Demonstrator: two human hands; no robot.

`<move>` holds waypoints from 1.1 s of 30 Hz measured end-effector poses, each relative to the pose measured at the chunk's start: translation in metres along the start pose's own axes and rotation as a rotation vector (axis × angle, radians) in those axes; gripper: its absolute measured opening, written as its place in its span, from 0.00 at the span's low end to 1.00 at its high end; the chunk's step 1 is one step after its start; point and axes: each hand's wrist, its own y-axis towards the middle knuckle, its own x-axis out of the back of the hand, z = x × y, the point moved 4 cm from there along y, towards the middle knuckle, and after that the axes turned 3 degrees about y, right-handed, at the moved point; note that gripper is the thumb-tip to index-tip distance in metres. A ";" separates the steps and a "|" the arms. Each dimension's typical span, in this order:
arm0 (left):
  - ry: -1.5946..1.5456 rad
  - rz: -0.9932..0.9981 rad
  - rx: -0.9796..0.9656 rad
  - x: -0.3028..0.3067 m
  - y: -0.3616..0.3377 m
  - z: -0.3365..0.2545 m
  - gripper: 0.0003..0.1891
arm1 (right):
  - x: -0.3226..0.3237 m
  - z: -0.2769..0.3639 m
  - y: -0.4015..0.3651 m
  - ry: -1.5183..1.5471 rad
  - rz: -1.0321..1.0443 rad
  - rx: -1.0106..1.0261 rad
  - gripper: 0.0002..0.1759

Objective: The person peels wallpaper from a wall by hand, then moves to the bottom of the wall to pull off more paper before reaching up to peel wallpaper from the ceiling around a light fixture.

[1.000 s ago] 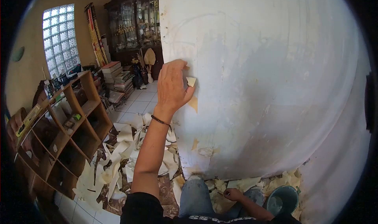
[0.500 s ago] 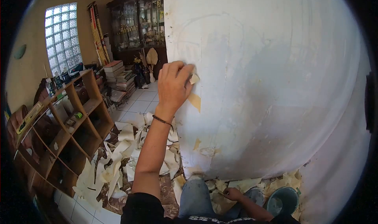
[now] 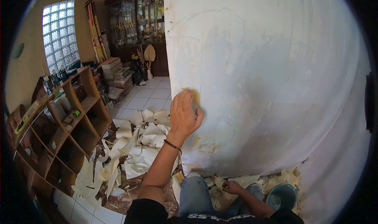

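My left hand (image 3: 184, 116) is raised against the pale wall (image 3: 256, 78) near its left edge. Its fingers stretch upward, with the thumb apart, and the fingertips touch a yellowish patch of leftover paper (image 3: 197, 97). The palm side faces the wall, so part of it is hidden. Lower on the wall is a smaller yellowish remnant (image 3: 196, 140). My right hand (image 3: 233, 187) rests low by my knees with its fingers closed. A crumpled pale scrap (image 3: 219, 181) shows beside its fingertips, but what the fingers hold is too small to make out.
Torn paper strips (image 3: 143, 157) cover the floor at left and along the wall's base. A green bucket (image 3: 282, 196) stands at right. At left is a wooden shelf unit (image 3: 71, 131); behind it are stacked books (image 3: 122, 80) and a glass-fronted cabinet (image 3: 138, 23).
My left hand has moved down the wall, from above the yellowish patch onto it. The small scrap pinched in its fingers before is out of sight. My right hand has barely moved.
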 end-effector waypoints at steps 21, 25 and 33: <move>0.142 -0.044 -0.035 -0.002 0.016 0.011 0.13 | 0.172 0.244 0.031 -0.110 -0.798 0.458 0.31; 0.184 -0.045 -0.075 -0.002 0.018 0.010 0.10 | 0.176 0.270 0.038 -0.164 -0.794 0.430 0.39; 0.177 0.083 -0.099 -0.001 -0.007 0.010 0.10 | 0.172 0.278 0.043 -0.378 -0.683 0.304 0.40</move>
